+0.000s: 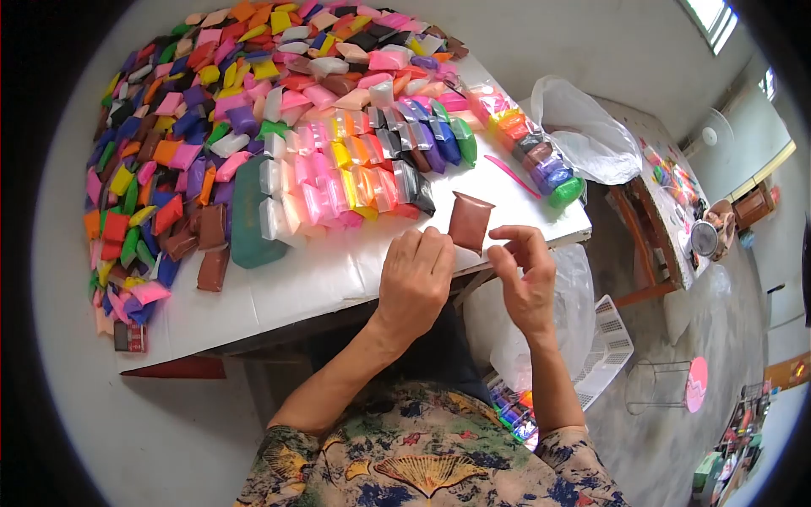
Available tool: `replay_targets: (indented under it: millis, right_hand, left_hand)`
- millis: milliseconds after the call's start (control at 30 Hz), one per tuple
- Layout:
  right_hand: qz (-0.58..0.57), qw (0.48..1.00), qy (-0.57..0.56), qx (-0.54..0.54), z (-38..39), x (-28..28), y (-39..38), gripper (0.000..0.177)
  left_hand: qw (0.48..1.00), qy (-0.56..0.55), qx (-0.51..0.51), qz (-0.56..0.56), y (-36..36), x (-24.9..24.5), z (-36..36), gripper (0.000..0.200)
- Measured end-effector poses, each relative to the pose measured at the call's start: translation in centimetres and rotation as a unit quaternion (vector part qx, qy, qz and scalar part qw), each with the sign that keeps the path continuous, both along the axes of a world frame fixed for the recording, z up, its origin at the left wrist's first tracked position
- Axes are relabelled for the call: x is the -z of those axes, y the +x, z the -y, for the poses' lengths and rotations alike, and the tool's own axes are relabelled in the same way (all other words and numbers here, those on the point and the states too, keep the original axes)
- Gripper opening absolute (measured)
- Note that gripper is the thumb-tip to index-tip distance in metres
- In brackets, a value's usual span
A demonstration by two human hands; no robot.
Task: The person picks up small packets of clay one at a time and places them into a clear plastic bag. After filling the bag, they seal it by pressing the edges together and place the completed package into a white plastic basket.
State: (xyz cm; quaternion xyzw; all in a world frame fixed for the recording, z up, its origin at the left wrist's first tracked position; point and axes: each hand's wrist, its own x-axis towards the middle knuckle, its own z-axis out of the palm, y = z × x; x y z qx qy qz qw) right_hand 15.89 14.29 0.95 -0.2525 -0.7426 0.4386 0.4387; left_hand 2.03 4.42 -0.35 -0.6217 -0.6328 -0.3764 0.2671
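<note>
A brown packet (470, 222) stands out between my two hands near the table's front edge. My left hand (416, 275) is at its lower left, fingers curled together; what they hold, if anything, is hidden. To the packet's right, my right hand (525, 275) has its thumb and index finger apart, with nothing visible between them. Behind my left hand are rows of packets (363, 190) in pink, orange, yellow, black, purple, blue and green. A dark green block (252, 215) lies at the left end of the rows.
A large pile of coloured packets (194, 110) covers the table's left and back. A filled clear bag (528, 144) and a pink strip (512, 176) lie at the right. A white plastic bag (583, 127) is behind them. Below hangs another bag (541, 321) beside a white basket (606, 346).
</note>
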Motion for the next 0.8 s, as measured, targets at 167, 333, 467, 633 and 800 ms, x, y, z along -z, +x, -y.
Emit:
replay_targets:
  millis: [167,333,467,633,800]
  right_hand:
    - [-0.005,0.955,-0.276,-0.104,-0.8,-1.7,-0.2,0.030]
    - [-0.039,0.977,-0.194,-0.084,-1.3,-1.3,-2.0,0.025]
    - [0.016,0.985,0.158,0.071,-1.7,-0.2,-4.7,0.025]
    - [0.097,0.947,0.294,0.085,-2.4,0.6,-7.0,0.026]
    - [0.101,0.965,0.239,0.031,-2.7,0.4,-7.1,0.025]
  left_hand:
    - [0.999,0.015,0.001,-0.037,-0.1,0.2,0.2,0.029]
    - [0.998,0.000,0.007,0.065,-0.5,0.2,0.1,0.026]
    - [0.988,-0.052,0.022,0.142,-1.0,-0.1,0.0,0.025]
    - [0.981,-0.095,0.007,0.170,-1.1,-0.4,-0.7,0.027]
    - [0.983,-0.092,-0.012,0.156,-1.1,-0.7,-0.9,0.025]
